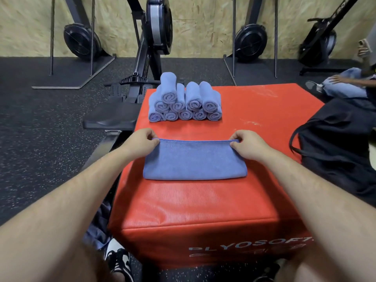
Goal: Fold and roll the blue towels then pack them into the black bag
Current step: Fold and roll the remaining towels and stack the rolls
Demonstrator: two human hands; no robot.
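Both hands pinch a folded blue towel (195, 159) lying flat on the red plyo box (203, 204) — left hand (140, 142) and right hand (248, 143) at its far corners. Rolled towels (185, 102) are stacked beyond — black bag (337, 143) at the right, rowing machine (150, 37) behind.

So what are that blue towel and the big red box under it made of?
The blue towel looks like microfibre: matte, fine short nap, thin stitched hem. The red box seems vinyl-covered, probably over foam: faint sheen, fine ribbed texture, rounded edges; its filling cannot be seen.
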